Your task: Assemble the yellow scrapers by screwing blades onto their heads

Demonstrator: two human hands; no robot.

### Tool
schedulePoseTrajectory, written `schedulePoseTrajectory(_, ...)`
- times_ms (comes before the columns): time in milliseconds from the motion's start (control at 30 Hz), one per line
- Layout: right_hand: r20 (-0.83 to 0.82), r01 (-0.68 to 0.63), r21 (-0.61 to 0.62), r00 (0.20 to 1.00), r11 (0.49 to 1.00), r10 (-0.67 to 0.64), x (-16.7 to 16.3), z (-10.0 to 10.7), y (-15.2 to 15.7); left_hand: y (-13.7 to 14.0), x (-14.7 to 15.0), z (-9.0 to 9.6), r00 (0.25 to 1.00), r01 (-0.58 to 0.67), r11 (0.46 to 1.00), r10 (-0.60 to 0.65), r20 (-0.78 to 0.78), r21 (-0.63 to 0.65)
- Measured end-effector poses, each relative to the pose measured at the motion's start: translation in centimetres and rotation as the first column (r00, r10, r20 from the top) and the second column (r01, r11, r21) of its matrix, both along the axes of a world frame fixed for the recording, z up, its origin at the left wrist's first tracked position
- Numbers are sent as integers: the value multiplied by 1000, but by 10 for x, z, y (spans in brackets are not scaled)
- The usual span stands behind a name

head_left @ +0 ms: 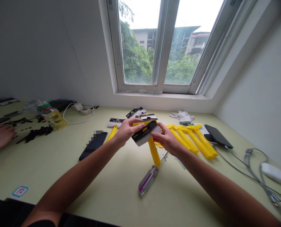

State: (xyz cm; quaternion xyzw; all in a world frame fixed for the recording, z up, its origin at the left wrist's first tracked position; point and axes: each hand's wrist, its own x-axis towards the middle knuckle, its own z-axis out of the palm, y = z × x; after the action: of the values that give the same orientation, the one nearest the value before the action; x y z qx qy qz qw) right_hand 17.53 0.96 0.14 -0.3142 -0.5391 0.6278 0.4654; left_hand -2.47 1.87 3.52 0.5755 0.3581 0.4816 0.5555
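My left hand (127, 129) is closed on the left end of the head of a yellow T-shaped tool (154, 153), with its thumb on a black-and-white packaging card (143, 134). The card lies tilted across the tool's head, and the handle hangs down below it. At the right edge of the card my right hand (166, 137) pinches it, the thumb on its front. The fingers behind the card are hidden. Just below the handle's end lies a screwdriver (148, 180) with a clear and purple handle. Small screws (164, 156) lie by its shaft.
More yellow T-shaped tools (197, 140) lie to the right, near white gloves (183, 116). Other cards (116, 122) lie behind my hands. A phone (93, 145) is at left, a power bank (218, 136) and cables (249, 176) at right. Another person's hand (3, 135) works far left, near a bottle (52, 116).
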Motion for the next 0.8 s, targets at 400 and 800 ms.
schedulePoseTrajectory(400, -245, 185, 16, 954, 983, -175, 2, 15, 1, 0, -7, 10, 996, -81, 987, 84, -18, 141)
schedulePoseTrajectory(800, -125, 265, 107, 960, 958, -251, 0, 43, -13, -22, 9, 16, 994, 95, 994, -98, 56, 60)
